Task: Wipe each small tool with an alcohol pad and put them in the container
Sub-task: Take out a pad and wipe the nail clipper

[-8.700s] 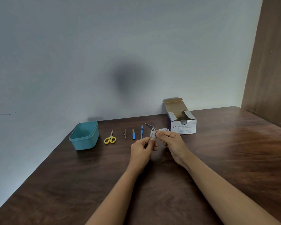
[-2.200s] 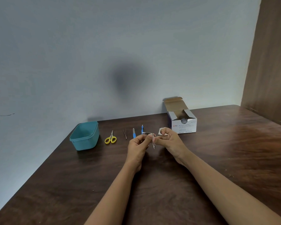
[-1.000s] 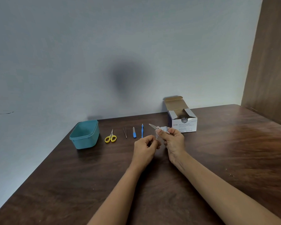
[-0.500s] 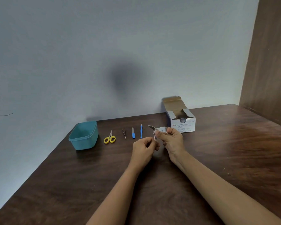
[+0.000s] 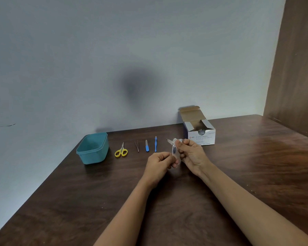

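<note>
Dark table; hands (left; right with alcohol pad) in pinch on nail clipper

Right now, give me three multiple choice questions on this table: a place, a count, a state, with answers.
1. Where is the teal container relative to the yellow scissors? A left; B right; C in front.
2. How many tools lie on the table? A two; B four; C six.
3. The nail clipper is: A lying flat; B in the container; C held up.
Answers: 1 A, it ends the row's left side. 2 B: scissors, tweezers, blue file, blue pick. 3 C, the left hand pinches it, the right hand holds an alcohol pad on it.
</note>
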Action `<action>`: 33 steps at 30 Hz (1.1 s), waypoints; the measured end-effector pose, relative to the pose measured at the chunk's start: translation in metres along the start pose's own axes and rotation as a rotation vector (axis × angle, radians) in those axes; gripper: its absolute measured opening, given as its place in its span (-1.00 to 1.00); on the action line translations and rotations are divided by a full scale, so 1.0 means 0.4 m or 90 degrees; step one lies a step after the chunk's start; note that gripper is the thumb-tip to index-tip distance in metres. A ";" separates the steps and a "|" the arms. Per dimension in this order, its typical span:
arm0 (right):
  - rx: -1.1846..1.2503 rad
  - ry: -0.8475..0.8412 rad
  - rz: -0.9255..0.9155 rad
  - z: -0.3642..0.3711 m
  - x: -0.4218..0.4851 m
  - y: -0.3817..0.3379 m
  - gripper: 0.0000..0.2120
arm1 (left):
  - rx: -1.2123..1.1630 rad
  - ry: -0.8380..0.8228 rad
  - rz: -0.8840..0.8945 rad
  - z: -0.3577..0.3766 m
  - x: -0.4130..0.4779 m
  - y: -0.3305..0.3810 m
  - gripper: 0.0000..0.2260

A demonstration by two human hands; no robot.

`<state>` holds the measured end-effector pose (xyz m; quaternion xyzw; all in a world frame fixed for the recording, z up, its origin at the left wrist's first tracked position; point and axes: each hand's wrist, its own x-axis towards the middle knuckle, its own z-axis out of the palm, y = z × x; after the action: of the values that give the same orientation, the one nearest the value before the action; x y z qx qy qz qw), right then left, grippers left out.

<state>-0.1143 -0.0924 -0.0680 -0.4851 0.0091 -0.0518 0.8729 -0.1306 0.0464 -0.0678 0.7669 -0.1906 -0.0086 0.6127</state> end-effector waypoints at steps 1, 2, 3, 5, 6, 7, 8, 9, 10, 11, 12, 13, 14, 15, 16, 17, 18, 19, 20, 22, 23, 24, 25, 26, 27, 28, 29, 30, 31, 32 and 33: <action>-0.003 0.013 -0.013 0.002 0.000 0.002 -0.73 | 0.001 0.004 0.001 0.000 0.000 -0.001 -0.78; -0.008 0.026 -0.025 0.005 -0.002 0.004 -0.71 | 0.001 0.009 0.003 0.000 0.001 -0.003 -0.77; -0.012 0.041 -0.037 0.008 -0.002 0.007 -0.70 | 0.001 0.014 0.005 0.000 0.002 -0.004 -0.77; -0.021 0.063 -0.056 0.012 -0.005 0.012 -0.69 | -0.002 0.024 0.006 0.001 0.003 -0.006 -0.76; -0.034 0.060 -0.063 0.013 -0.007 0.015 -0.69 | -0.007 0.032 0.006 0.001 0.004 -0.007 -0.76; -0.050 0.045 -0.068 0.014 -0.008 0.018 -0.69 | -0.014 0.044 0.008 0.000 0.005 -0.008 -0.76; -0.066 0.021 -0.071 0.017 -0.012 0.020 -0.70 | -0.021 0.056 0.009 -0.002 0.007 -0.010 -0.76; -0.081 -0.004 -0.074 0.018 -0.014 0.020 -0.70 | -0.030 0.068 0.009 -0.005 0.008 -0.012 -0.75; -0.094 -0.018 -0.073 0.019 -0.015 0.020 -0.71 | -0.037 0.075 0.008 -0.007 0.010 -0.014 -0.75; -0.102 -0.025 -0.072 0.019 -0.015 0.018 -0.71 | -0.039 0.078 0.009 -0.008 0.010 -0.015 -0.75; -0.104 -0.027 -0.069 0.020 -0.017 0.014 -0.71 | -0.034 0.077 0.010 -0.007 0.010 -0.017 -0.75; -0.103 -0.026 -0.069 0.019 -0.017 0.010 -0.71 | -0.026 0.076 0.013 -0.006 0.011 -0.018 -0.76; -0.104 -0.022 -0.074 0.018 -0.018 0.008 -0.70 | -0.018 0.077 0.015 -0.004 0.011 -0.021 -0.77; -0.109 -0.016 -0.083 0.018 -0.017 0.008 -0.69 | -0.013 0.078 0.018 -0.002 0.012 -0.022 -0.78; -0.113 -0.006 -0.095 0.019 -0.017 0.009 -0.67 | -0.012 0.079 0.021 0.000 0.012 -0.023 -0.79; -0.115 0.006 -0.109 0.019 -0.016 0.011 -0.65 | -0.016 0.081 0.022 0.001 0.013 -0.023 -0.80; -0.119 0.014 -0.123 0.020 -0.014 0.013 -0.64 | -0.020 0.084 0.024 0.001 0.013 -0.024 -0.81; -0.129 0.019 -0.136 0.019 -0.010 0.016 -0.63 | -0.024 0.088 0.025 0.001 0.013 -0.024 -0.82; -0.140 0.022 -0.147 0.019 -0.007 0.016 -0.63 | -0.025 0.092 0.025 0.000 0.013 -0.024 -0.83; -0.179 0.018 -0.165 0.015 -0.004 0.014 -0.63 | -0.027 0.105 0.024 0.001 0.012 -0.024 -0.83; -0.200 0.013 -0.172 0.010 -0.002 0.014 -0.63 | -0.028 0.114 0.023 0.002 0.013 -0.024 -0.82; -0.216 0.007 -0.174 0.006 -0.002 0.014 -0.63 | -0.028 0.122 0.020 0.002 0.013 -0.023 -0.82; -0.226 0.002 -0.175 0.002 0.000 0.014 -0.63 | -0.029 0.127 0.017 0.003 0.013 -0.023 -0.82; -0.231 -0.003 -0.175 -0.003 0.001 0.015 -0.63 | -0.030 0.130 0.013 0.004 0.013 -0.021 -0.82; -0.237 -0.008 -0.178 -0.006 0.003 0.016 -0.63 | -0.032 0.135 0.011 0.004 0.013 -0.020 -0.82; -0.246 -0.007 -0.182 -0.007 0.004 0.017 -0.62 | -0.036 0.140 0.009 0.004 0.013 -0.019 -0.82; -0.256 0.003 -0.189 -0.009 0.007 0.019 -0.61 | -0.040 0.146 0.009 0.004 0.013 -0.018 -0.82; -0.257 0.019 -0.201 -0.011 0.009 0.018 -0.61 | -0.046 0.149 0.010 0.004 0.013 -0.016 -0.83; -0.253 0.041 -0.214 -0.012 0.010 0.017 -0.60 | -0.048 0.152 0.011 0.005 0.013 -0.014 -0.83; -0.241 0.064 -0.225 -0.013 0.009 0.014 -0.60 | -0.048 0.153 0.011 0.006 0.012 -0.013 -0.83; -0.223 0.083 -0.231 -0.013 0.009 0.010 -0.61 | -0.045 0.153 0.011 0.006 0.013 -0.013 -0.83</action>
<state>-0.1109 -0.0951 -0.0742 -0.6184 -0.0133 -0.2365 0.7493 -0.1250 0.0436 -0.0723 0.7388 -0.1218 0.0818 0.6577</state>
